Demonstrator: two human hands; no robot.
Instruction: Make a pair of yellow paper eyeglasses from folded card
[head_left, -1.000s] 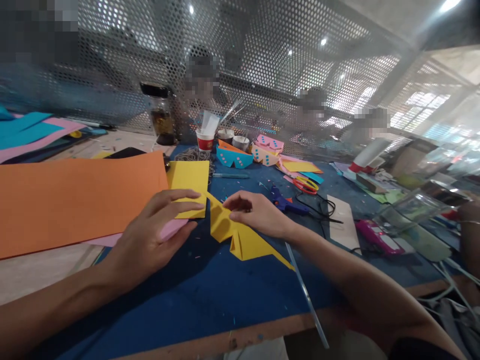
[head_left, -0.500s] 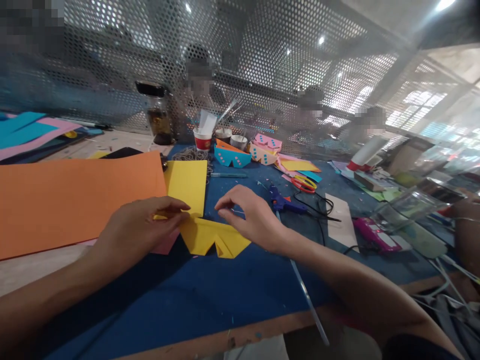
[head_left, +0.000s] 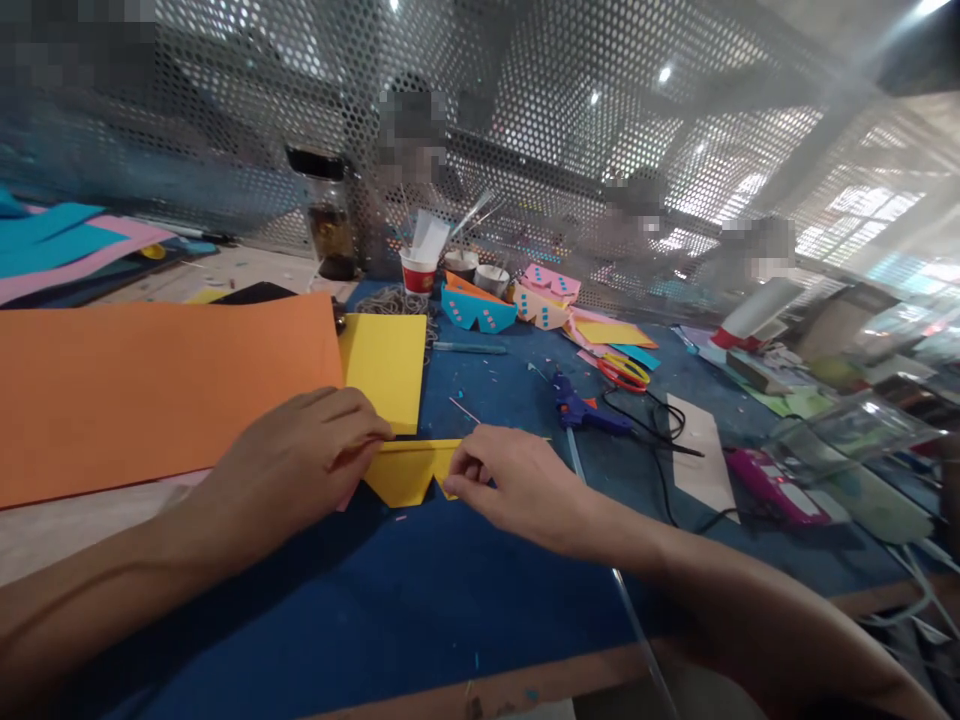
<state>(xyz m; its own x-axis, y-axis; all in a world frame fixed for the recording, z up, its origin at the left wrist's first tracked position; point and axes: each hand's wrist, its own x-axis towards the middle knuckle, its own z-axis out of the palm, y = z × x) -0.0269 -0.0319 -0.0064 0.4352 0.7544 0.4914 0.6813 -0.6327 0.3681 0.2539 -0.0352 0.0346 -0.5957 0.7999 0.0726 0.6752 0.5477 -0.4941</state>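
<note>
A folded yellow paper glasses shape (head_left: 405, 474) with a notch in its lower edge lies over the blue table surface (head_left: 360, 620). My left hand (head_left: 307, 445) is closed at its left end, thumb and fingers pinched together there. At the right end my right hand (head_left: 517, 490) has curled fingers, with thumb and index finger on the paper by the notch; that hand covers the rest of the end. A bit of pink paper (head_left: 349, 497) shows beneath my left hand. Just behind lies a plain yellow sheet (head_left: 384, 370).
A large orange sheet (head_left: 150, 390) lies left. Behind stand finished-looking paper glasses (head_left: 477, 308) and a paper cup (head_left: 418, 272). To the right are a blue glue gun (head_left: 581, 408) with a cord, scissors (head_left: 624, 372), a white card (head_left: 699, 450) and a magenta device (head_left: 776, 485).
My right hand has come down from above the yellow paper glasses shape onto its right end. The shape's loose flap at the notch is now pressed or covered. The view has shifted slightly.
</note>
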